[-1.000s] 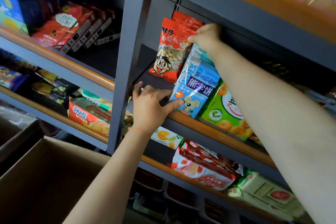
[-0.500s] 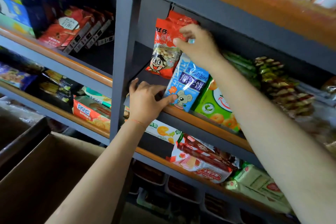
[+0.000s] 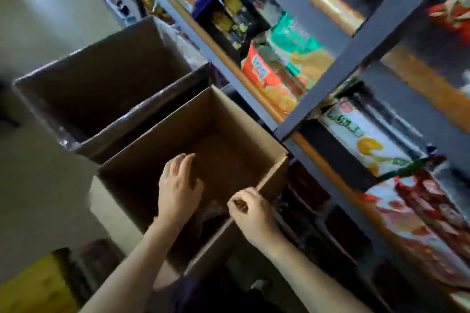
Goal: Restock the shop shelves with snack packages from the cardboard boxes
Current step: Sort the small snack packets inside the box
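Below the shelves (image 3: 256, 89), on the floor, a brown cardboard box (image 3: 122, 208) stands open, its plain walls creased and its inside dark; what lies at the bottom is too dim and blurred to make out. Inside it the left hand (image 3: 178, 185) reaches down, fingers loosely spread and holding nothing that can be seen. At the box's right wall the right hand (image 3: 250, 211) pinches the top edge, fingers curled over it. Behind it stands a second box (image 3: 84, 68), also open. On the shelves lie snack packs, among them an orange pack (image 3: 269, 81) and a white pack (image 3: 356, 134).
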`<state>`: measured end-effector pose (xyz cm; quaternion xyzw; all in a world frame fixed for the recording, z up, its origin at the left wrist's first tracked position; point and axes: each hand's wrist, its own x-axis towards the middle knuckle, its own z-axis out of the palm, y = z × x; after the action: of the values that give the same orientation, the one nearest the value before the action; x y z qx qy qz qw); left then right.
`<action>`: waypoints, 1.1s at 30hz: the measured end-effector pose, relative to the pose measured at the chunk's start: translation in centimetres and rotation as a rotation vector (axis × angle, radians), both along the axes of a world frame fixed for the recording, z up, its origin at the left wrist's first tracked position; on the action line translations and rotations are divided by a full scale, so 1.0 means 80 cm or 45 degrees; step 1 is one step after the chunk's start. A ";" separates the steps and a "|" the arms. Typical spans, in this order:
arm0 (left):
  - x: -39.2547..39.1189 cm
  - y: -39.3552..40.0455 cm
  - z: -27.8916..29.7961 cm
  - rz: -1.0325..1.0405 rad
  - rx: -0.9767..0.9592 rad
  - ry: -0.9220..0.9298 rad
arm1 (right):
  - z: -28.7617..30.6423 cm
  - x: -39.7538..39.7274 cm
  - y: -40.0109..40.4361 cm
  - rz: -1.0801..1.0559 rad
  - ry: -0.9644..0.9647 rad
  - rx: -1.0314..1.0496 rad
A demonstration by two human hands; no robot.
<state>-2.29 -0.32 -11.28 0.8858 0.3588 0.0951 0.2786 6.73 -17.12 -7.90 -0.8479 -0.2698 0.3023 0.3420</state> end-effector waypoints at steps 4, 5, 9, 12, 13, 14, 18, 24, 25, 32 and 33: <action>-0.041 0.063 -0.031 0.159 0.075 0.245 | -0.056 0.004 0.072 0.047 0.368 -0.255; -0.043 0.075 -0.038 0.168 0.094 0.276 | -0.072 0.010 0.087 0.031 0.440 -0.320; -0.032 0.115 -0.059 0.130 0.215 0.383 | -0.135 0.029 0.135 -0.123 0.587 -0.589; -0.028 0.127 -0.079 0.133 0.265 0.457 | -0.182 0.034 0.155 -0.222 0.663 -0.746; -0.028 0.127 -0.086 0.138 0.290 0.463 | -0.198 0.034 0.159 -0.231 0.665 -0.784; -0.029 0.125 -0.092 0.144 0.314 0.461 | -0.209 0.032 0.160 -0.222 0.672 -0.831; -0.028 0.116 -0.109 0.150 0.422 0.492 | -0.264 0.031 0.159 -0.332 0.694 -0.882; -0.022 0.115 -0.117 0.189 0.482 0.531 | -0.319 0.019 0.167 -0.265 0.626 -1.078; -0.022 0.114 -0.118 0.188 0.492 0.530 | -0.331 0.018 0.162 -0.247 0.652 -1.106; -0.021 0.112 -0.124 0.191 0.556 0.489 | -0.341 0.017 0.166 0.284 0.669 -1.180; -0.022 0.112 -0.124 0.187 0.553 0.487 | -0.333 0.015 0.173 0.262 0.698 -1.147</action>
<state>-4.04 8.66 -21.17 0.8982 0.4391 0.0210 0.0025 7.90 -3.25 -34.56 -0.7697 -0.0958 0.6305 -0.0291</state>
